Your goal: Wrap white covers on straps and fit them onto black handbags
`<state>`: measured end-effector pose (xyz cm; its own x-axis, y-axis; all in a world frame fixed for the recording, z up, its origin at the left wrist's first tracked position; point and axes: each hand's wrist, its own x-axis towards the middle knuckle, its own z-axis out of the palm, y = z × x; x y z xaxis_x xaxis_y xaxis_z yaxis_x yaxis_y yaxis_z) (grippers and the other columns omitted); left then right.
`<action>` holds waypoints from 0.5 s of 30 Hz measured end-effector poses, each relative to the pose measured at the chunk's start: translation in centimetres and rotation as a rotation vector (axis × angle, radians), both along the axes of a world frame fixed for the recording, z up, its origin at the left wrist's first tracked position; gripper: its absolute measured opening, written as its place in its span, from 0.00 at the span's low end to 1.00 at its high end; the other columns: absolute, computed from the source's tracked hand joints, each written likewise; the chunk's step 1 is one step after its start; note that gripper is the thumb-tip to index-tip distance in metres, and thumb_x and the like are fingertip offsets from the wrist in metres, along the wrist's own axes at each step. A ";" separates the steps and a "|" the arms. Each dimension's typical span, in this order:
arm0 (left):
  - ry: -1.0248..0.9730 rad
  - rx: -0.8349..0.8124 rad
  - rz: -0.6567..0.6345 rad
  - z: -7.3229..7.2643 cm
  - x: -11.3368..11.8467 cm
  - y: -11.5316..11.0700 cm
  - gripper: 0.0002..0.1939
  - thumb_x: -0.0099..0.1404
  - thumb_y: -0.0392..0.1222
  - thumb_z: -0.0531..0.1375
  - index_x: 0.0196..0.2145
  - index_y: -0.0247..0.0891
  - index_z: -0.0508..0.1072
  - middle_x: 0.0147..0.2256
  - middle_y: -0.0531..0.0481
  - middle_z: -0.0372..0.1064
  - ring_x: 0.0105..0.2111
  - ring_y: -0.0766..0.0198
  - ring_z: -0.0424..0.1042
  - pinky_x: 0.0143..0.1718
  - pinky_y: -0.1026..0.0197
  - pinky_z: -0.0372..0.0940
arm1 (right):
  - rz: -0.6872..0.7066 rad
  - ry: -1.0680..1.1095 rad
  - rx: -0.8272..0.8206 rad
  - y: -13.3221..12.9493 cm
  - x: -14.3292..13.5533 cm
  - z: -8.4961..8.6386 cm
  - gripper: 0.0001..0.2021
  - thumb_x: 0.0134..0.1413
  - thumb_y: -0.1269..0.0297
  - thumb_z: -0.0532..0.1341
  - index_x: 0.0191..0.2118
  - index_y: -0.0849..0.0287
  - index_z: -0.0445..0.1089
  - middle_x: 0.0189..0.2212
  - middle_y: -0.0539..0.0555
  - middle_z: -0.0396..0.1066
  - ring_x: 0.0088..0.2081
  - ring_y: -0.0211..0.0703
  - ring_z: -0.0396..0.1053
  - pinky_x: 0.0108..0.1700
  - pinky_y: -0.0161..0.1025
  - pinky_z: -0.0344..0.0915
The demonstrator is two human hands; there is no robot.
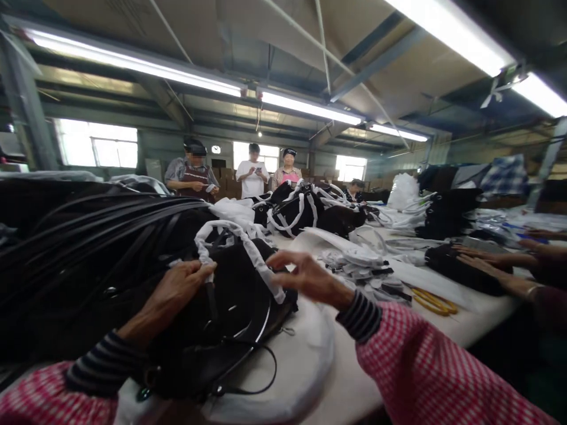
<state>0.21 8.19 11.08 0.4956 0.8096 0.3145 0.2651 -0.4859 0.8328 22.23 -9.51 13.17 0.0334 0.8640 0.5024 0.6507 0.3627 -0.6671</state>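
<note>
A black handbag (239, 277) lies in front of me, its arched handle (252, 254) wrapped in white padding. My left hand (183, 286) is closed, pinching the left end of the wrapped handle. Beside the handle's right end is my right hand (310, 276), its thumb and fingers apart; whether a fingertip touches the wrapping I cannot tell. A zip edge and a thin black strap (272, 369) show on the bag's lower right side.
Black straps (110, 218) lie over a dark pile at left. More wrapped bags (296, 206) stand ahead. White wrapped pieces (354, 260) and a yellow looped object (432, 301) are on the table (349, 360). Another person's hands (496, 262) press a black piece at right. Several people stand beyond.
</note>
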 end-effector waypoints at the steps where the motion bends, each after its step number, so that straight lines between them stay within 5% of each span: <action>1: 0.076 0.064 0.000 -0.5 -0.5 0.4 0.22 0.60 0.57 0.63 0.19 0.39 0.68 0.18 0.53 0.64 0.21 0.61 0.64 0.26 0.61 0.54 | 0.009 -0.197 -0.028 0.2 -1.1 -2.2 0.13 0.57 0.64 0.65 0.48 0.55 0.74 0.47 0.53 0.74 0.50 0.49 0.69 0.51 0.45 0.68; 4: 0.238 0.255 0.032 -1.3 -0.9 0.3 0.18 0.64 0.52 0.63 0.21 0.40 0.68 0.20 0.54 0.61 0.25 0.58 0.65 0.29 0.59 0.52 | 0.032 -0.648 -0.095 0.4 -3.8 -7.6 0.19 0.53 0.72 0.63 0.52 0.55 0.72 0.49 0.54 0.73 0.51 0.49 0.65 0.54 0.47 0.62; 7: 0.414 0.582 0.150 -0.8 -0.6 -0.9 0.11 0.71 0.49 0.59 0.34 0.40 0.71 0.30 0.48 0.68 0.35 0.52 0.72 0.34 0.58 0.58 | 0.040 -0.840 -0.147 0.6 -4.8 -10.0 0.26 0.49 0.70 0.64 0.57 0.54 0.68 0.50 0.54 0.71 0.50 0.51 0.63 0.49 0.47 0.60; 11: 0.552 1.061 0.131 0.4 -1.2 -1.7 0.11 0.71 0.45 0.62 0.46 0.36 0.69 0.48 0.38 0.72 0.50 0.46 0.71 0.43 0.53 0.69 | 0.001 -0.879 -0.179 0.9 -4.3 -9.8 0.15 0.53 0.69 0.65 0.48 0.55 0.71 0.45 0.53 0.71 0.48 0.50 0.62 0.44 0.46 0.56; 15: 0.476 1.194 -0.056 -0.4 -4.0 -1.7 0.21 0.69 0.40 0.63 0.57 0.36 0.65 0.65 0.37 0.61 0.62 0.45 0.63 0.56 0.47 0.67 | -0.038 -0.949 -0.105 0.4 -3.7 -8.6 0.01 0.62 0.68 0.64 0.38 0.56 0.71 0.40 0.53 0.71 0.44 0.48 0.61 0.42 0.46 0.55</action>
<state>-3.83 6.48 10.72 0.7825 0.1245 0.6100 0.3700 -0.8810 -0.2948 18.58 -9.07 4.54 -0.3192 0.9130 0.2540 0.9472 0.2986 0.1171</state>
